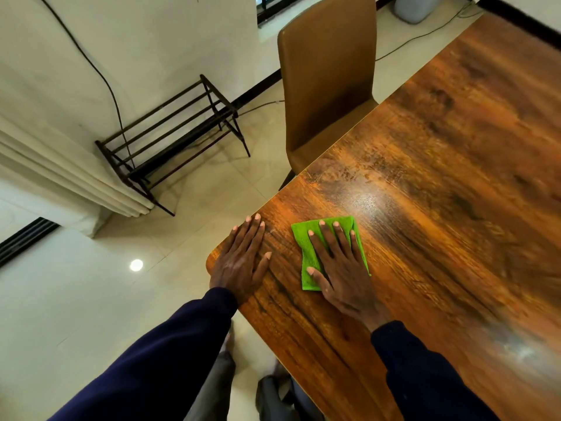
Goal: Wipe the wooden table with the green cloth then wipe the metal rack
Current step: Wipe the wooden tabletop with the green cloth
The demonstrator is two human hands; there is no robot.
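Reaches in from the near edge with both arms in dark blue sleeves [151, 360], grey trousers [212, 384] showing below. Rests the left hand [239, 262] palm down on the near left corner of the tabletop [440, 177], right at its left edge, fingers [252, 232] straight and close together, released, holding nothing. Presses the right hand [343, 268] flat on the cloth [311, 256], just right of the left hand and apart from it, fingers straight and spread, not curled round the fabric. Covers most of the cloth this way: green, folded to a rough rectangle, flat on the tabletop near that same corner, far and left margins showing past the hand. Beyond the cloth, dark-grained brown wood stretching far and right, with a pale sheen of reflected light. Further on, at the left edge of the tabletop, a tan chair [328, 80], back upright. Left of the chair and well apart from the tabletop, the rack [173, 129]: dark metal bars, standing on the pale tiled floor [76, 299] against the white wall, beside a cream curtain [76, 177], with a black cable [100, 74] running down the wall past it.
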